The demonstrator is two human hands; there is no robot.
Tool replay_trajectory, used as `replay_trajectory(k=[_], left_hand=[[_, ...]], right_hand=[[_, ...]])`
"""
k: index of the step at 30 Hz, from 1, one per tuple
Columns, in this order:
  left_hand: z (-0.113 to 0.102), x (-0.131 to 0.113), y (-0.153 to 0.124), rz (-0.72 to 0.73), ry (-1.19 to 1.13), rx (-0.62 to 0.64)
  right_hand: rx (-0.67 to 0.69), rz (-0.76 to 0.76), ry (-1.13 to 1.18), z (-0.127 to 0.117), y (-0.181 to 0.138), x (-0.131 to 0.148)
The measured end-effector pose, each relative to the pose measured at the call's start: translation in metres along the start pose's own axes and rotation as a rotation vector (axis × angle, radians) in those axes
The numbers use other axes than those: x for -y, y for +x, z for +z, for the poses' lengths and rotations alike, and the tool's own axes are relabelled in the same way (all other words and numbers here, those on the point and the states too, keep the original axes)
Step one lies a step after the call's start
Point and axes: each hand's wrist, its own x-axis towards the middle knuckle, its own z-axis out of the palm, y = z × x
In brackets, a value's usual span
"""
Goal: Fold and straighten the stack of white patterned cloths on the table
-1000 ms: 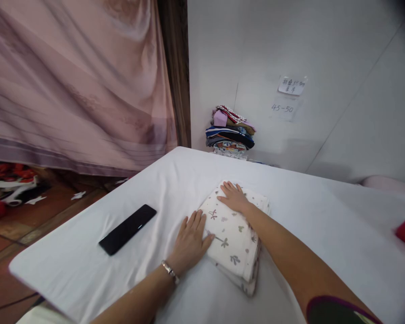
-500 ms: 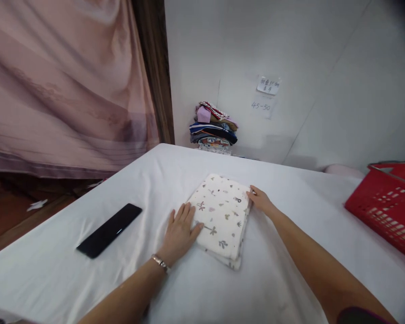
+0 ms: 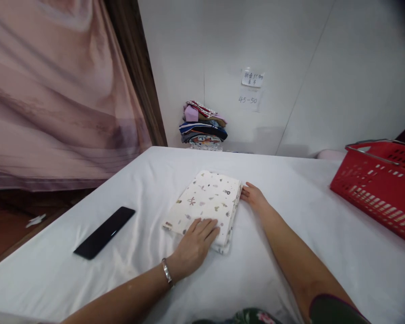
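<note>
Flat now: left hand [image 3: 196,245] spread, palm down on near edge of folded printed cloth [image 3: 205,204]. Right hand [image 3: 253,197] loosely open, fingertips touching the cloth's far right side, nothing pinched. Black phone [image 3: 104,231] well left of left hand, on white sheet [image 3: 290,252]. Red basket [image 3: 380,184] well right of right hand.

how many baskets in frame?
1. The red basket sits at the right edge of the white table, partly cut off by the frame; anything beyond that edge is hidden.
</note>
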Motion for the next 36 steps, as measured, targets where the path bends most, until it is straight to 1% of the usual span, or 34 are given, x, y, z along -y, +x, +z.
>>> replay_trajectory(k=[3, 5, 9, 12, 15, 17, 20, 22, 25, 28, 31, 32, 34, 36], left_hand=[[-0.004, -0.005, 0.008, 0.000, 0.022, 0.025], [-0.006, -0.009, 0.012, -0.027, 0.025, 0.029], [-0.004, -0.013, 0.017, -0.080, 0.021, 0.029], [-0.001, -0.013, 0.018, -0.087, 0.022, -0.008], [-0.004, -0.011, 0.019, -0.091, 0.003, -0.068], [-0.011, -0.008, 0.023, -0.124, -0.023, -0.116], [-0.028, 0.001, 0.033, -0.188, -0.073, -0.211], [-0.040, 0.006, 0.040, -0.199, -0.115, -0.275], [-0.054, 0.011, 0.046, -0.184, -0.169, -0.322], [-0.059, 0.013, 0.044, -0.182, -0.181, -0.352], [-0.058, 0.014, 0.040, -0.186, -0.180, -0.380], [-0.057, 0.014, 0.039, -0.182, -0.187, -0.380], [-0.058, 0.013, 0.037, -0.166, -0.207, -0.366], [-0.060, 0.011, 0.035, -0.124, -0.223, -0.338]], right_hand=[[0.037, -0.029, 0.077, -0.006, 0.000, -0.005], [0.065, -0.039, 0.123, -0.008, -0.002, -0.005], [0.066, -0.031, 0.125, -0.007, -0.004, -0.003], [0.061, -0.037, 0.102, -0.007, -0.004, -0.002], [0.068, -0.049, 0.088, -0.006, -0.005, -0.004], [0.067, -0.056, 0.068, -0.004, -0.007, -0.005], [0.050, -0.052, 0.033, -0.001, -0.009, -0.006], [0.042, -0.034, 0.018, 0.000, -0.009, -0.005], [0.052, 0.015, -0.010, -0.003, -0.008, -0.003], [0.111, 0.108, -0.057, -0.007, -0.008, 0.000], [0.249, 0.233, -0.147, -0.006, -0.014, 0.002], [0.286, 0.253, -0.162, -0.004, -0.016, 0.002], [0.311, 0.239, -0.124, 0.000, -0.021, 0.000], [0.292, 0.183, -0.028, 0.004, -0.022, -0.005]])
